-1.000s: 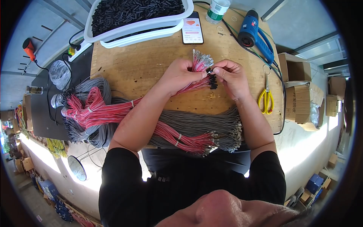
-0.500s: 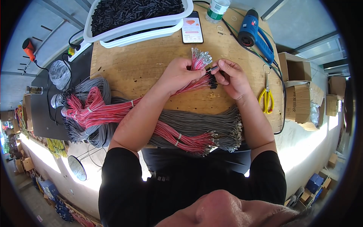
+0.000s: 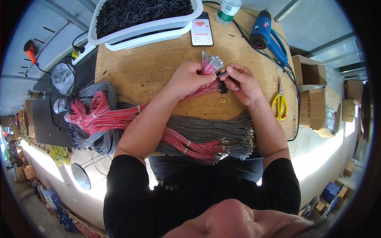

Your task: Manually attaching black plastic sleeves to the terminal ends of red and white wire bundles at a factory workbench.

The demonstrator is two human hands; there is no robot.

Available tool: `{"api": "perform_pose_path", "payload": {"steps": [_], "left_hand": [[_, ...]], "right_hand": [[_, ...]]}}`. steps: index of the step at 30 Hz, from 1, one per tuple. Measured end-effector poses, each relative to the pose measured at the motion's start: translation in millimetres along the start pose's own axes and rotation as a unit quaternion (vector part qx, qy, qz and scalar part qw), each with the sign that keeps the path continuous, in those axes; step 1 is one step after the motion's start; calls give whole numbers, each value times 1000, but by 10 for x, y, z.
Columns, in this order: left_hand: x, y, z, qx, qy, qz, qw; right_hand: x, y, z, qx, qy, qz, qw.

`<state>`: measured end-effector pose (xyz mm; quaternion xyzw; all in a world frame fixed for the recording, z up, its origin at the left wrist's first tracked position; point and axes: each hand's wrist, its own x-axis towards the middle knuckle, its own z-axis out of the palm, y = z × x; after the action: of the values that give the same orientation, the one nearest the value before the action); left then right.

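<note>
My left hand (image 3: pixel 188 80) is closed round a bundle of red and white wires (image 3: pixel 195 92), thumb pressed toward the right. Silvery terminals with clear covers (image 3: pixel 212 60) fan out above that fist. Pinched between the thumb and fingers of my right hand (image 3: pixel 243 82) is a short black heat-shrink tube (image 3: pixel 223 73), its left end close to my left thumb tip. Whether a wire sits inside the tube is too small to tell. Below the two hands, several black sleeved ends (image 3: pixel 224 88) stick out of the bundle.
Grey cables (image 3: pixel 206 127) and tied red wires (image 3: pixel 119 117) lie along the near edge. At the back stand a white tub (image 3: pixel 147 33) of black tubes, a phone (image 3: pixel 201 31) and a bottle (image 3: pixel 229 12). A blue heat gun (image 3: pixel 265 33) and yellow scissors (image 3: pixel 280 105) lie right.
My right hand has shifted slightly left with the black tube, bringing it nearer my left thumb. The left hand and the bundle have barely moved.
</note>
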<state>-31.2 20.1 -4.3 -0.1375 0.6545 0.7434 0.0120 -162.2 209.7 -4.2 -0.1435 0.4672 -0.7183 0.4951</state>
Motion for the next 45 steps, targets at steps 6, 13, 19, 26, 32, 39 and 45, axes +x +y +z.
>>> {"api": "perform_pose_path", "payload": {"steps": [6, 13, 19, 26, 32, 39, 45], "left_hand": [[24, -60, -21, 8, 7, 10, 1000], [4, -28, -8, 21, 8, 12, 1000], [-1, -22, -5, 17, 3, 8, 1000], [-5, -1, -5, 20, -5, 10, 1000], [-31, 75, 44, 78, 11, 16, 997], [31, -72, -10, 42, 23, 37, 998], [3, 0, 12, 110, 26, 50, 992]], "right_hand": [[12, 16, -21, -5, -3, -3, 1000], [9, 45, -15, -9, -8, 8, 1000], [3, 40, 3, -15, -14, 6, 1000], [17, 52, 0, -7, 5, -14, 1000], [41, 13, -82, -16, 105, -88, 990], [18, 25, 2, -34, 86, -86, 992], [-30, 9, 54, -53, 51, -60, 995]]}}
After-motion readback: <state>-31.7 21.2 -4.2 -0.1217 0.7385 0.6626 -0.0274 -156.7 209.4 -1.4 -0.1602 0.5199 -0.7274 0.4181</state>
